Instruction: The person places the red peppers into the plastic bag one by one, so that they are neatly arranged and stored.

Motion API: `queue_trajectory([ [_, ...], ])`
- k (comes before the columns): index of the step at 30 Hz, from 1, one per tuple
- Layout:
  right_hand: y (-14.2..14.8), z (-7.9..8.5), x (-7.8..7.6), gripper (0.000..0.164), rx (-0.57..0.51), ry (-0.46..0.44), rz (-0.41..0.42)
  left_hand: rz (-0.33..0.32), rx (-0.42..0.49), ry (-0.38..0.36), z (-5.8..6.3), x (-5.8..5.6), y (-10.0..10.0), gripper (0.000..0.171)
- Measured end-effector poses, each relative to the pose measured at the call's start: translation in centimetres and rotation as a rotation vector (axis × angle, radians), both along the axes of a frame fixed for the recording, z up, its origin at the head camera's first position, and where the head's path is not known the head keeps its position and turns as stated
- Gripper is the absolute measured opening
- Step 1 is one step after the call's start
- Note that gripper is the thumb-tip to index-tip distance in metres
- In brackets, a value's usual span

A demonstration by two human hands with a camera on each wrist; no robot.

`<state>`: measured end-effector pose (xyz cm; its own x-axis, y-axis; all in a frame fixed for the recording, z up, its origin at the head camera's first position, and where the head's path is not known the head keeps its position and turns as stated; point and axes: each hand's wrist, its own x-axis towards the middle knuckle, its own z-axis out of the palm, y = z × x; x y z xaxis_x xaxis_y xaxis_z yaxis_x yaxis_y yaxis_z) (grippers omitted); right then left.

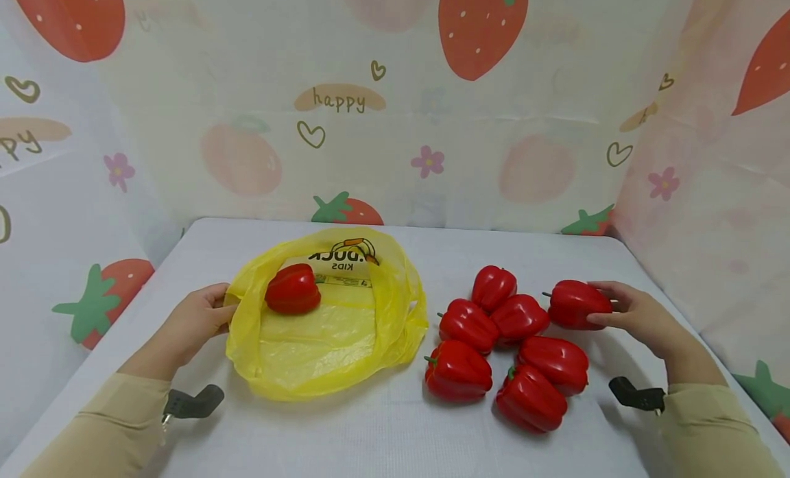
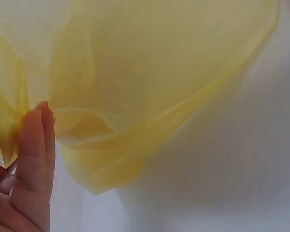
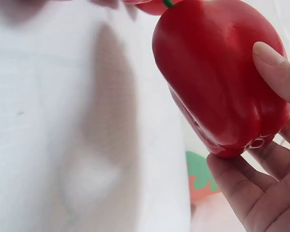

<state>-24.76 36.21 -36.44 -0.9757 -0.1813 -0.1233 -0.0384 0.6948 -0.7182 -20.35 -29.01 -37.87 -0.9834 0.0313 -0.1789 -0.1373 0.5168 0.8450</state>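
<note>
A yellow plastic bag (image 1: 308, 382) lies wide-mouthed on the left of the table, with one red bell pepper (image 1: 293, 289) inside near its left wall. At the bag's left rim, my left hand (image 1: 200, 320) pinches the thin plastic; the left wrist view shows a fold of the bag (image 2: 9, 96) between thumb and fingers. On the far right, my right hand (image 1: 638, 317) grips another red bell pepper (image 1: 577, 304) by its blunt end, green stem pointing left. In the right wrist view this bell pepper (image 3: 217, 72) hangs above the white surface, thumb on one side and fingers underneath.
Several more red bell peppers (image 1: 465, 326) lie in a loose cluster between the bag and my right hand. They rest on a white table (image 1: 401, 437). Behind it and at both sides hang printed cloth walls (image 1: 382, 162) with strawberries. A dark camera mount sits at each wrist.
</note>
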Motion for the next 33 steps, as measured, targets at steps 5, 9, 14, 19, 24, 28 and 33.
queue_trajectory([
  [5, -0.4, 1.2, -0.3, 0.071, -0.004, 0.031, 0.019, 0.000, 0.003, 0.000, 0.0, 0.0, -0.1, 0.047],
  [9, -1.0, 2.0, -0.8, 0.068, 0.009, 0.085, 0.045, 0.008, 0.003, -0.011, 0.0, -0.1, -0.1, 0.048],
  [14, -2.1, 3.0, -1.4, 0.066, 0.012, 0.141, 0.077, 0.014, 0.002, -0.021, 0.0, -0.1, -0.1, 0.052],
  [19, -3.8, 4.0, -1.9, 0.065, 0.011, 0.161, 0.117, 0.012, 0.001, -0.017, 0.1, 0.0, -0.2, 0.051],
  [24, -6.0, 5.0, -2.5, 0.064, -0.006, 0.185, 0.155, 0.012, -0.007, -0.012, 0.1, 0.0, -0.3, 0.052],
  [28, -7.8, 5.7, -3.0, 0.064, -0.027, 0.201, 0.202, 0.011, -0.010, -0.007, 0.2, 0.1, -0.3, 0.052],
  [33, -10.1, 6.4, -3.7, 0.061, -0.087, 0.197, 0.269, 0.008, -0.008, 0.000, 0.2, 0.1, -0.5, 0.051],
])
